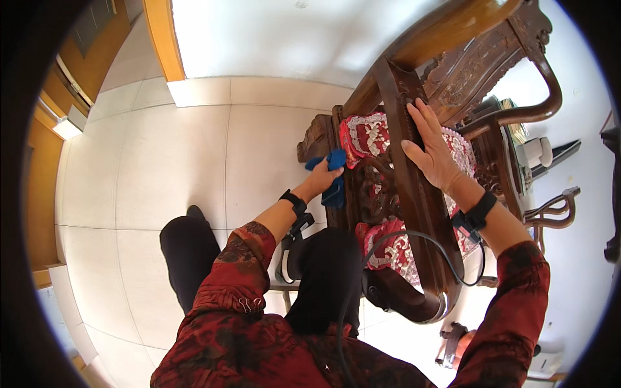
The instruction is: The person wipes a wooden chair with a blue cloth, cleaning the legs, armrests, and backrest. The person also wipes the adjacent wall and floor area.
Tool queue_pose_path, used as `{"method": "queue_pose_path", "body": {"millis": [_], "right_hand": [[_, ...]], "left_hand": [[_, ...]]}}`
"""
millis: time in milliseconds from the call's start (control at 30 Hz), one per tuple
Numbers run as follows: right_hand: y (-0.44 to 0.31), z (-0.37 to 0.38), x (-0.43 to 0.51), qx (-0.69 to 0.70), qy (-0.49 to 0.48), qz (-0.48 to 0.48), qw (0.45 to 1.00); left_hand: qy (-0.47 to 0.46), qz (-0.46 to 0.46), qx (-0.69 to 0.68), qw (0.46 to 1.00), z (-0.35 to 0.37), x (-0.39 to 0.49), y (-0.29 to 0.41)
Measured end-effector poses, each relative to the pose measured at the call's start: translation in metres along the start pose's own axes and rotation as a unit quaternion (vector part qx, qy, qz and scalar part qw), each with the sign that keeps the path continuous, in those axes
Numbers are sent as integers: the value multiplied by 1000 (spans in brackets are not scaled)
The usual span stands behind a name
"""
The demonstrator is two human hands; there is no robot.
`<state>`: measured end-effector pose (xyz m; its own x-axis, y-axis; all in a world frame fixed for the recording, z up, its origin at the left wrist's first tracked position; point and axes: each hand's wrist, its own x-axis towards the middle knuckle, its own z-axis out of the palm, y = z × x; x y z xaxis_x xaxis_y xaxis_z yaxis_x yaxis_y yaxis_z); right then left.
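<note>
My left hand [324, 177] grips a blue cloth [335, 193] and presses it against the outer side of a dark carved wooden chair [410, 194], near the seat's edge. Part of the cloth hangs below my fingers. My right hand [432, 150] lies flat on the chair's armrest, thumb spread from the fingers, with nothing held in it. Beneath the armrest, a red and white patterned seat cushion [395, 252] with a lace border shows through the carved side panel. Each wrist wears a black strap with a small device; a dark cable [427, 234] loops over the armrest from the right one.
Behind the armrest rises the carved chair back [478, 72]. More curved wooden armrests [553, 213] and a cabinet or table with items stand to the right. A white wall [271, 39] borders the chair. Pale floor tiles [170, 160] reach a wooden door [97, 34] at left.
</note>
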<state>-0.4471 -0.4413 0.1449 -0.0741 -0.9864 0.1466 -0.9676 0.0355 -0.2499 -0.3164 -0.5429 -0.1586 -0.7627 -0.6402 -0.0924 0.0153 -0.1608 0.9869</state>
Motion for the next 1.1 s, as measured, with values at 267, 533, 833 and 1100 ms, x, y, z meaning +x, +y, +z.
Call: {"method": "queue_pose_path", "body": {"millis": [267, 533, 833, 1100], "right_hand": [[11, -3, 2, -10, -33, 4, 999], [15, 6, 4, -20, -22, 6, 1000], [21, 10, 5, -29, -17, -5, 999], [14, -1, 6, -21, -66, 19, 997]], "left_hand": [[-169, -92, -278, 941, -37, -50, 100], [-22, -43, -355, 934, 24, -48, 159], [2, -47, -240, 970, 100, -90, 157], [-169, -154, -273, 934, 44, -132, 165]]}}
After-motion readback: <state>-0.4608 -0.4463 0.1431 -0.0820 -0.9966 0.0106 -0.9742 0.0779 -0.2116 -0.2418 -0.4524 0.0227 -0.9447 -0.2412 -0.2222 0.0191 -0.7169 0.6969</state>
